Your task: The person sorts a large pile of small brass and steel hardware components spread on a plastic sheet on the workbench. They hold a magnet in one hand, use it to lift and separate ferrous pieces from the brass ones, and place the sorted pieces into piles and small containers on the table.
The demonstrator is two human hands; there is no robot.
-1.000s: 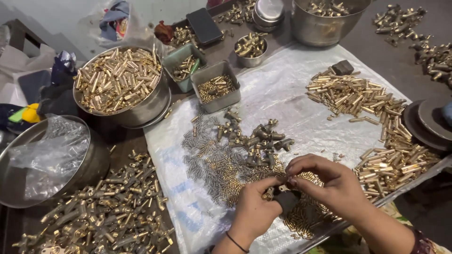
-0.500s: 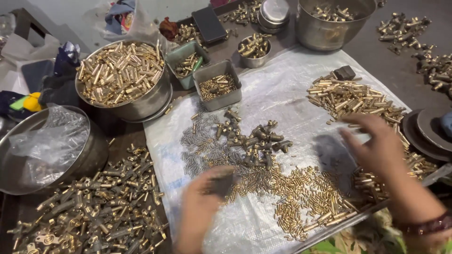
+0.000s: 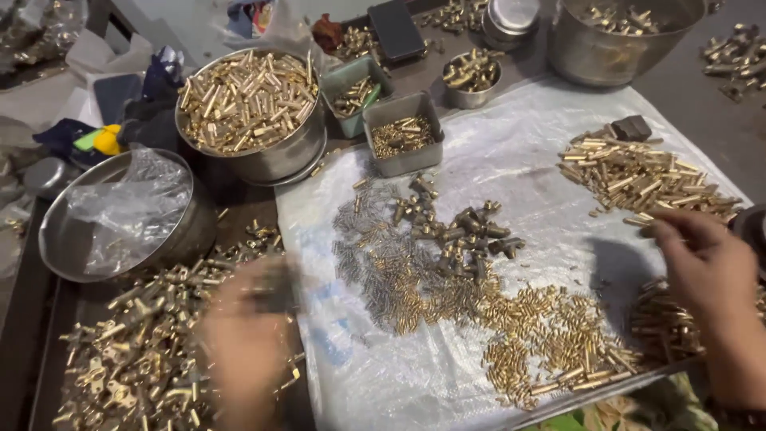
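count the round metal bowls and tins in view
5: a bowl of brass tubes upper left, a plastic-lined bowl at left, a small tin top centre, lidded tins behind it, a big pot top right. More may lie off-frame.

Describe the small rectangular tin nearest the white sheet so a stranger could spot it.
Start at the big steel bowl heaped with brass tubes. Right of it stand two grey rectangular tins; take the nearer tin, on the sheet's top edge. It holds tiny brass bits, and it is paler than its greenish neighbour.
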